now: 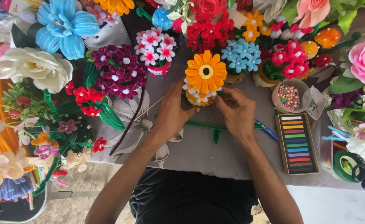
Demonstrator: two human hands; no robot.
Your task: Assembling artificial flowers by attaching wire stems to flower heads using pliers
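My left hand and right hand close their fingers on the little flower pot under the orange pipe-cleaner flower, near the far middle of the tabletop. I judge a hard squeeze could bend the petals or tip the pot. Room is tight: the blue blossoms and purple cluster crowd both sides, and a swing of my right wrist could upset the bead cup or nudge the chalk box. Only the cloth toward me, with the green stem across it, lies open.
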